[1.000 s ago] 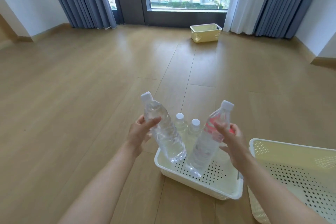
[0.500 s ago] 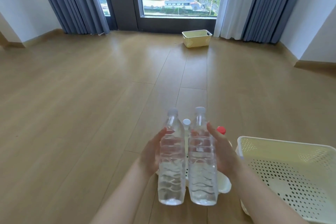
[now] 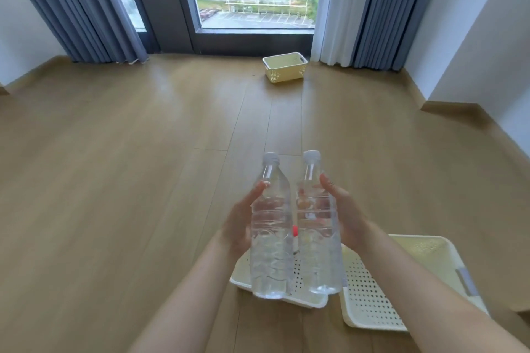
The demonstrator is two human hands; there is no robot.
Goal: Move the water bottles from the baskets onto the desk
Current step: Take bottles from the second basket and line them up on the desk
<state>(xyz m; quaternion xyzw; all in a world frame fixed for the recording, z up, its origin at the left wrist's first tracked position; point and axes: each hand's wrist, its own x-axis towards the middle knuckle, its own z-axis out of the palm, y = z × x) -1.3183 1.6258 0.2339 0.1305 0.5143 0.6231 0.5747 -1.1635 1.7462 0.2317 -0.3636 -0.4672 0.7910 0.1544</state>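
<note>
Clear plastic, 2 white-capped water bottles (image 3: 272, 226) (image 3: 317, 223) now ride upright, higher above the white perforated basket (image 3: 311, 299) than 1 second ago. Left hand (image 3: 239, 228) and right hand (image 3: 345, 219) each hold 1 in a curled grip. No counter shows; a yellow basket (image 3: 284, 67) sits at 12 o'clock.
</note>
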